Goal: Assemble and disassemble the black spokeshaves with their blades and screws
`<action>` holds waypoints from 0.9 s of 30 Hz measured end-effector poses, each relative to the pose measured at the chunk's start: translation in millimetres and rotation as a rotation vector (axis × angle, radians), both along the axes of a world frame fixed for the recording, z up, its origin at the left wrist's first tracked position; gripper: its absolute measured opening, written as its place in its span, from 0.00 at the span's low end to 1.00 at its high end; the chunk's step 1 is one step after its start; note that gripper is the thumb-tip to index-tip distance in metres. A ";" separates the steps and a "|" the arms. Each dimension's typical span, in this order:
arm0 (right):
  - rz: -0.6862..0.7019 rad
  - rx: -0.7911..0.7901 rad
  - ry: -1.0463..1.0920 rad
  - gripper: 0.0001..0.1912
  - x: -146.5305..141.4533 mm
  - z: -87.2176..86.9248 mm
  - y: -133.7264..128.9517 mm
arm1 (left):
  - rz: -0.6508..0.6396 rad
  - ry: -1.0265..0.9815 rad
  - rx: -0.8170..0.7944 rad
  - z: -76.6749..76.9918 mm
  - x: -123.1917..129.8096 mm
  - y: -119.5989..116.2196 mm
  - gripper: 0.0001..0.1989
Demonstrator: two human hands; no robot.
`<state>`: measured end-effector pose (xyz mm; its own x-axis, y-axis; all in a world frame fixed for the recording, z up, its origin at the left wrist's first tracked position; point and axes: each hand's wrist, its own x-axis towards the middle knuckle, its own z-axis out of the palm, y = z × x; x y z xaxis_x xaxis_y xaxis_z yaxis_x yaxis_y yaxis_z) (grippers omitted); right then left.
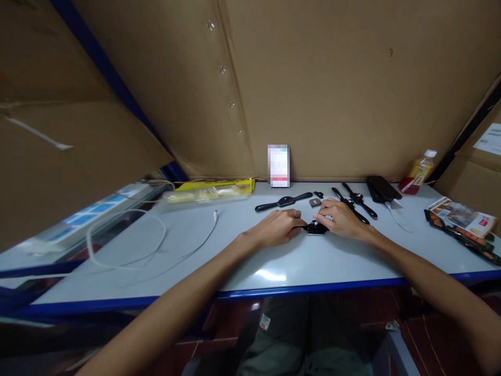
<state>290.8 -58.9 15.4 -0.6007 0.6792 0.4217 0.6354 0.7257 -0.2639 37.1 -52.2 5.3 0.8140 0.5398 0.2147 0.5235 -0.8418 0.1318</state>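
Observation:
A black spokeshave (316, 228) is between my hands, low over the table, its metal edge facing me. My left hand (278, 225), with a ring on one finger, is closed around its left handle. The fingers of my right hand (341, 218) are bent together at its middle and right side; whether they pinch a small part there is hidden. Just beyond lie a loose grey blade (315, 202) and a small black piece (319, 194). Another spokeshave body (285, 201) rests behind my left hand. Two more spokeshaves (345, 202) (359, 199) lie past my right hand.
At the back, a phone-like screen (278, 167) leans on the cardboard wall, beside a yellow packet (215, 189). A white cable (156, 253) loops on the left near a power strip (94, 213). To the right are a black case (382, 189), a bottle (419, 172) and wrappers (465, 216).

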 end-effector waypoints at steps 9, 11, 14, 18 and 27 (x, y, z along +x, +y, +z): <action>-0.015 -0.258 -0.239 0.15 25.5 21.0 4.8 | 0.020 0.063 -0.003 3.6 0.0 -1.0 0.16; -0.016 -0.318 -0.276 0.19 27.5 22.8 4.2 | 0.026 0.069 -0.005 4.4 -0.1 -1.2 0.16; -0.016 -0.320 -0.282 0.17 23.9 22.3 1.4 | 0.032 0.083 -0.012 5.7 -0.3 -1.7 0.16; 0.029 -0.270 -0.283 0.20 17.4 21.7 -2.9 | 0.054 0.091 -0.022 7.5 0.3 -3.2 0.18; 0.099 -0.299 -0.290 0.29 18.0 19.5 0.0 | 0.064 0.108 -0.082 7.4 0.8 -1.8 0.23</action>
<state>308.8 -58.9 34.9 -0.7337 0.6793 0.0187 0.6456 0.7053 -0.2928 37.9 -53.9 12.8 0.7935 0.6031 0.0812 0.5902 -0.7953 0.1386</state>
